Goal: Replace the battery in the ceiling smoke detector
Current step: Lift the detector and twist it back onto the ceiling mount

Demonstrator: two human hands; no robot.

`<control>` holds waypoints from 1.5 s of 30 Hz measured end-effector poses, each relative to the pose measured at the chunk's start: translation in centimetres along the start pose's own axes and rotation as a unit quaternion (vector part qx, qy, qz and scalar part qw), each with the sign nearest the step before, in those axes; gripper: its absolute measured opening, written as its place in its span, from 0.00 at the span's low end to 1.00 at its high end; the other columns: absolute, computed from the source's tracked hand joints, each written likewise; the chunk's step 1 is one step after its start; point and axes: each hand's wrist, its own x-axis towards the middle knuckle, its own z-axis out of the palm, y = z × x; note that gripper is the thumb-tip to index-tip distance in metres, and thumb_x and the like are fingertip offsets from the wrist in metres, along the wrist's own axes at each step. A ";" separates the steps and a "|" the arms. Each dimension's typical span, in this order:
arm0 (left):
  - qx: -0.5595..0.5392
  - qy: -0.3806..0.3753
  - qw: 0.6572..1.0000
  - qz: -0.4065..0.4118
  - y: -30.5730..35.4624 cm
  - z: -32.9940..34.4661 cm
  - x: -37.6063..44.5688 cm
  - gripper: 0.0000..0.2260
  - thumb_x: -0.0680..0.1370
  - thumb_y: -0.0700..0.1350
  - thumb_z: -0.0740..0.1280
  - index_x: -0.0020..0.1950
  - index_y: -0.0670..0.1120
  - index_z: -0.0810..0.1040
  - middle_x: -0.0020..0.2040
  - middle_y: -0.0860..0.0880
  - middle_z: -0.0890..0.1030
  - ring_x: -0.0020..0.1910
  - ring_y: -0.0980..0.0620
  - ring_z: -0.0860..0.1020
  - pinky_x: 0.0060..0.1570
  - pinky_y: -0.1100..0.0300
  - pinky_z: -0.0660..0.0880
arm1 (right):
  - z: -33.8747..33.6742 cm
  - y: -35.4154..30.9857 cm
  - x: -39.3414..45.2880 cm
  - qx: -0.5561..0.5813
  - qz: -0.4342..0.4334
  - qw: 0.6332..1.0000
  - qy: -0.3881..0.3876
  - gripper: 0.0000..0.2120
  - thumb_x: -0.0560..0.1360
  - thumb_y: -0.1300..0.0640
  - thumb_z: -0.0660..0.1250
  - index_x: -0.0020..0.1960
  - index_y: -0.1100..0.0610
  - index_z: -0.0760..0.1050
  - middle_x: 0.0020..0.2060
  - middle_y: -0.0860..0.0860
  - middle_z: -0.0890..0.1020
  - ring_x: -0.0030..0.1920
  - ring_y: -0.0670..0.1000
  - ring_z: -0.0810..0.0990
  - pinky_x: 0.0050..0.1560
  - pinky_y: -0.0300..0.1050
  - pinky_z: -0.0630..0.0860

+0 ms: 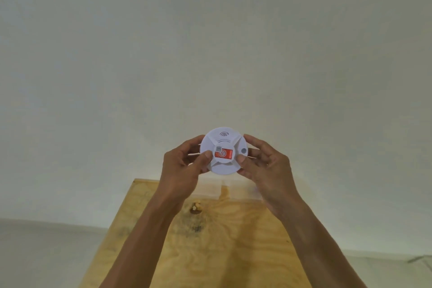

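A round white smoke detector point(224, 140) is held up in front of a pale ceiling, its face toward me with a red label point(224, 154) in the middle and a small grey button at its right edge. My left hand point(184, 166) grips its left rim, thumb pressed beside the label. My right hand point(264, 166) grips the right rim, thumb on the lower right of the face. No battery is visible.
A plywood panel point(222, 241) with a knot and dark stains lies behind my forearms, reaching to the bottom edge. Plain off-white ceiling point(210, 42) fills the upper frame; a paler wall strip runs along the lower left and right.
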 end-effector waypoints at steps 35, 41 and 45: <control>-0.053 0.021 0.963 0.263 26.2 2.1 16.7 0.10 0.77 0.39 0.73 0.56 0.52 0.84 0.45 0.52 0.88 0.47 0.51 0.87 0.44 0.57 0.84 | 5.7 -25.2 16.1 -0.021 -0.326 0.941 0.085 0.14 0.75 0.58 0.74 0.61 0.52 0.82 0.50 0.51 0.87 0.51 0.54 0.86 0.48 0.52 0.85; -0.057 0.037 0.958 0.280 28.5 2.3 19.7 0.11 0.76 0.41 0.75 0.56 0.52 0.84 0.52 0.44 0.86 0.54 0.43 0.84 0.48 0.48 0.85 | 6.6 -27.7 18.8 -0.011 -0.339 0.935 0.100 0.14 0.75 0.57 0.74 0.60 0.50 0.82 0.47 0.51 0.87 0.50 0.52 0.86 0.48 0.51 0.85; -0.059 0.046 0.959 0.273 28.6 2.5 20.9 0.12 0.76 0.40 0.75 0.51 0.58 0.83 0.51 0.39 0.85 0.53 0.41 0.84 0.49 0.47 0.85 | 7.0 -27.8 20.1 -0.009 -0.332 0.938 0.096 0.13 0.75 0.59 0.73 0.57 0.47 0.83 0.44 0.50 0.87 0.48 0.49 0.87 0.49 0.50 0.85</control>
